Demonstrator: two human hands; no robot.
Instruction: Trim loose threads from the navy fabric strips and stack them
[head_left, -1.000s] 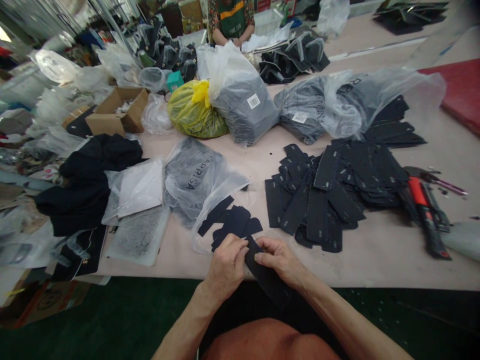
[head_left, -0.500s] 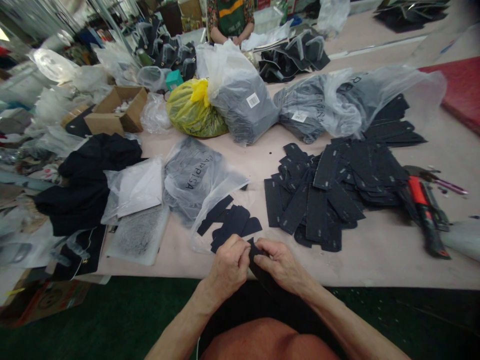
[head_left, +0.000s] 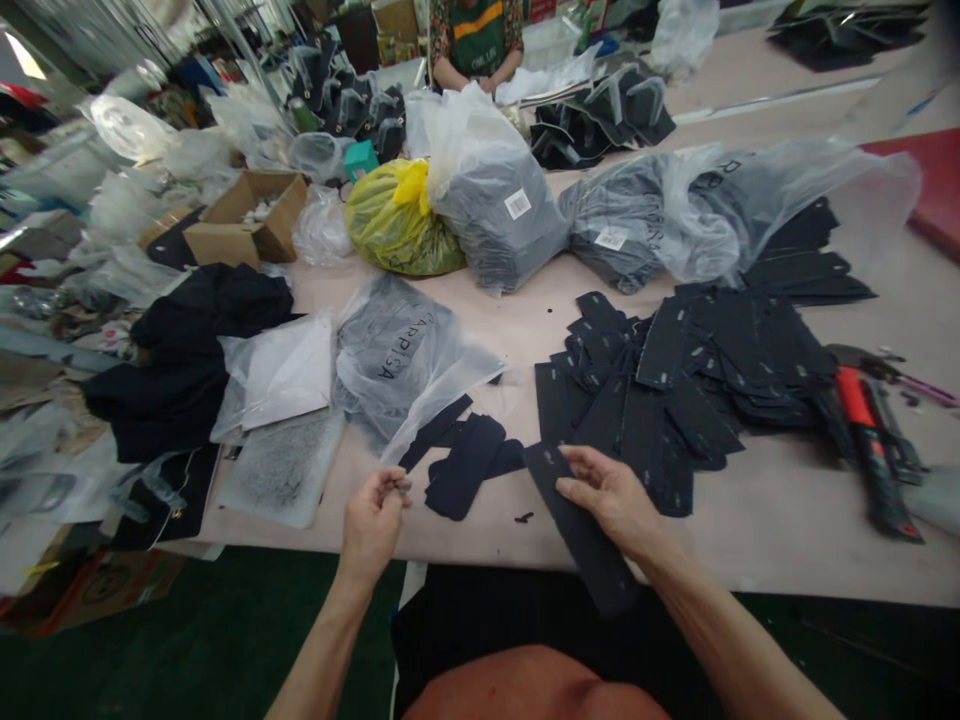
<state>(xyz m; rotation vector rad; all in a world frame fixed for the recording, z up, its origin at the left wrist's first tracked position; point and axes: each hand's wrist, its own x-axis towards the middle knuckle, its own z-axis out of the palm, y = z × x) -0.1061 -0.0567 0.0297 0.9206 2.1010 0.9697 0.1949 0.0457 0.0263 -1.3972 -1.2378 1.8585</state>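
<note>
My right hand (head_left: pixel 611 500) grips a long black fabric strip (head_left: pixel 581 535) near its upper end, thumb on top. The strip slants down over the table's front edge. My left hand (head_left: pixel 375 522) is apart from it, to the left, with its fingers curled together; whether a small bit is pinched there I cannot make out. Several black strips (head_left: pixel 466 465) lie between my hands, beside the mouth of a clear plastic bag (head_left: pixel 394 350) with lettering. Tiny dark scraps (head_left: pixel 523 517) rest on the table by the held strip. A large pile of black strips (head_left: pixel 675 385) spreads behind my right hand.
At the right lies a red-and-black handled tool (head_left: pixel 874 450). Filled plastic bags, one yellow (head_left: pixel 405 225), stand across the back, near an open cardboard box (head_left: pixel 247 220). Black cloth (head_left: pixel 180 350) and flat packets (head_left: pixel 289 375) are at left. A person (head_left: pixel 476 50) is across the table.
My hands, together at the strip's upper end before, have parted. The left went out to the left; the right moved rightward with the strip. Small dark scraps now show on the table.
</note>
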